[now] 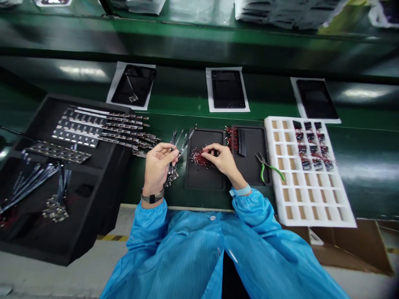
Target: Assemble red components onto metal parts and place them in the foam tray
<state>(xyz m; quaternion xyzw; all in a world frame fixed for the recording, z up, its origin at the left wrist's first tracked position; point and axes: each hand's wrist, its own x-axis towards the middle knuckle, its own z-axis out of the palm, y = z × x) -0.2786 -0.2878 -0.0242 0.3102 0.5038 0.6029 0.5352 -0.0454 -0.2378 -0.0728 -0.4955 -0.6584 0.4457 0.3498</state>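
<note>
My left hand [158,162] is closed around a bunch of thin circuit-board strips [179,145] that fan out up and to the right. My right hand [220,158] pinches into a small heap of red wired parts [199,158] lying on a black tray [204,176]. Both sleeves are blue, and a dark band sits on the left wrist.
A second black tray [252,172] holds a black comb-like piece and red wires. Green-handled pliers [267,167] lie beside a white compartment tray [308,195] with several wired parts. A large black bin [37,232] of board strips stands left. Three dark tablets on white sheets lie beyond.
</note>
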